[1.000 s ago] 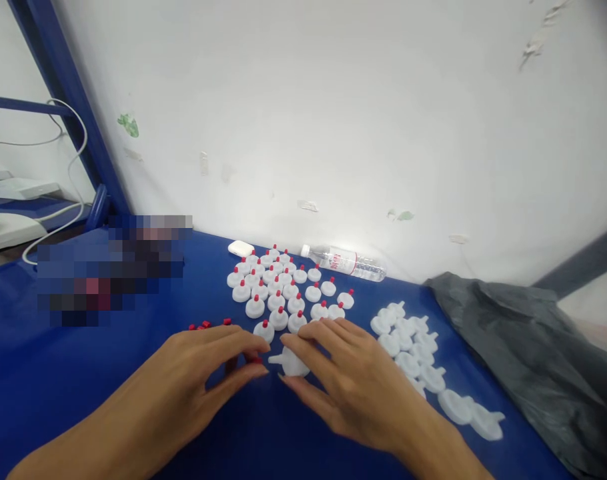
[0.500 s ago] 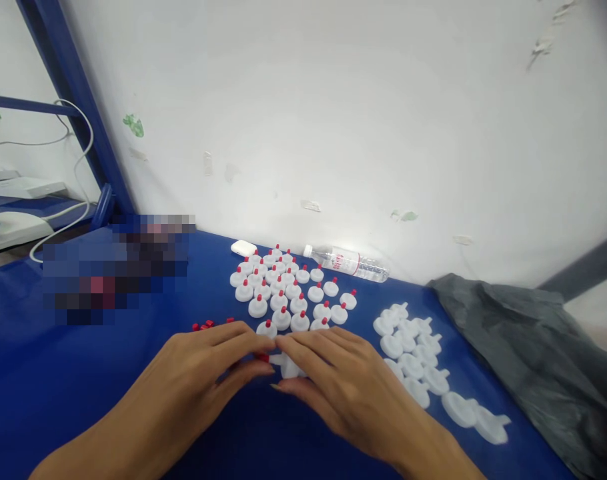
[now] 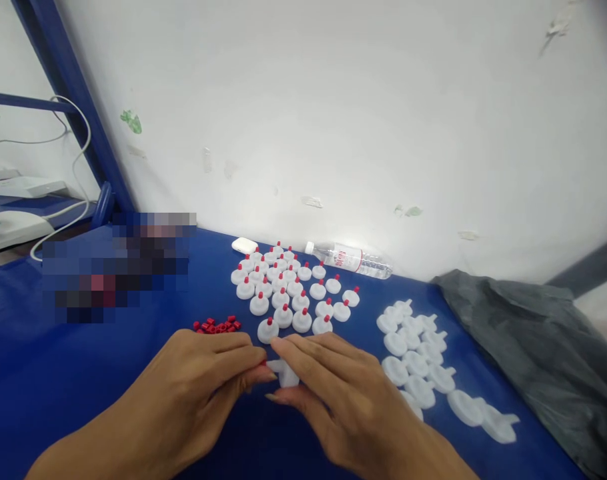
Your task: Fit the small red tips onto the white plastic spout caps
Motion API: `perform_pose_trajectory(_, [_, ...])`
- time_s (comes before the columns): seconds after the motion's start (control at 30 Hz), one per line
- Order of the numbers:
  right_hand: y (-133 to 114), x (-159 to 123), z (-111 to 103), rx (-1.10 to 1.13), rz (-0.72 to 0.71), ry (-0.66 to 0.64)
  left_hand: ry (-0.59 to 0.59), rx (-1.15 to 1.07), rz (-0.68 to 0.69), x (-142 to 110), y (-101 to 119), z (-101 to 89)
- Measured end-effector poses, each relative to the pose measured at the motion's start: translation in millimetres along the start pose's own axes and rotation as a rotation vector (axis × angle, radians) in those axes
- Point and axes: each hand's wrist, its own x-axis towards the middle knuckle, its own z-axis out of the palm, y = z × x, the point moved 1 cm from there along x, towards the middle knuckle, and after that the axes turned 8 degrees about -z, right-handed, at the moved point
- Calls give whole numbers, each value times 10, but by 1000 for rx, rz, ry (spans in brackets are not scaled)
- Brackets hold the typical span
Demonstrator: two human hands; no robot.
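Note:
My right hand (image 3: 341,387) is closed around a white plastic nozzle cap (image 3: 287,375), its spout pointing left. Between the fingertips of my left hand (image 3: 208,380) is a small red cap (image 3: 263,363), mostly covered by the fingers, at the spout's tip. Whether the red cap sits on the spout or just touches it, I cannot tell. Beyond my left hand lies a pile of loose red caps (image 3: 218,327). Past both hands stand several white nozzle caps with red tips (image 3: 284,316). Several plain white nozzle caps (image 3: 416,364) lie right of my right hand.
A clear plastic bottle (image 3: 351,259) lies on its side by the wall, with a white oval object (image 3: 244,245) to its left. Dark grey sheeting (image 3: 523,347) covers the right side of the blue table (image 3: 148,293). A blue frame post (image 3: 86,113) rises at the left.
My left hand has drawn slightly left and its fingers now hide more of the red cap. More of the loose red pile shows. The view has shifted a little.

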Motion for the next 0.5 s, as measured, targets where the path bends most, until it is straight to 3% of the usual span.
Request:
perform_pose_trajectory(0.1, [-32,3,-13,-5,4,0,-83,-66,-78,-16,15,-42])
perform_pose_trajectory(0.27, [-66,14,-38,-5,112,-118,-79,-58,-138,-48,9,-91])
perform_pose_trajectory(0.5, [-23,50,-129,-122,67,-238,-54,-48,-107,53,42,-28])
